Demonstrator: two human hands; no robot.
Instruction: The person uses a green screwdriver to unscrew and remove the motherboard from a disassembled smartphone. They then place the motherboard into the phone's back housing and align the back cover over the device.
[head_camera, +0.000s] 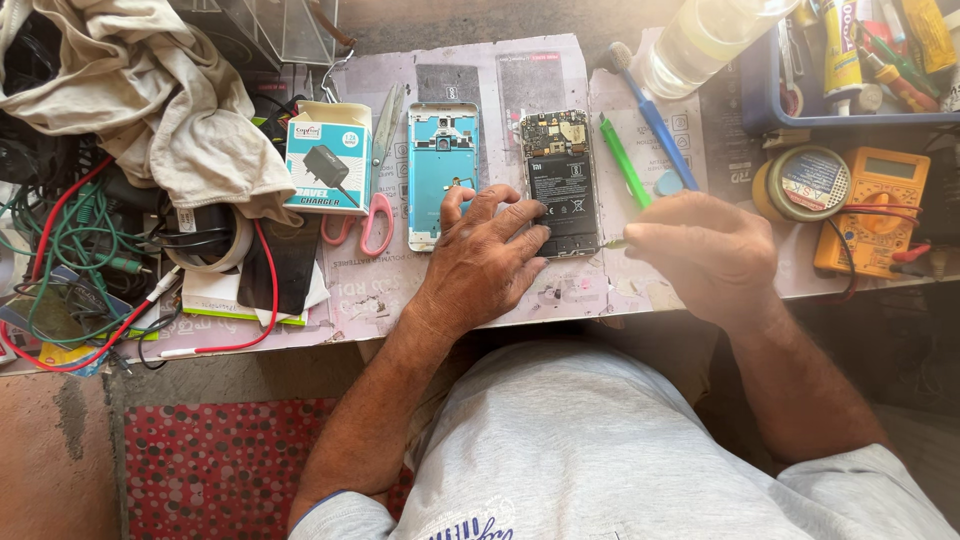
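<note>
Left hand (480, 262) is spread flat, fingertips pinning the lower end of the opened phone (561, 183) to the bench (560, 290); nothing is gripped in it. Right hand (708, 252) is closed around a slim tool (617, 243) whose tip points at the phone's lower right edge, just beside the left fingertips. The risk, as I read it: a slip of that tip could gouge the black battery or the exposed board above it, or jab those fingers. The blue back cover (441, 172) lies just left of the left hand, the pink-handled scissors (377, 190) farther left.
</note>
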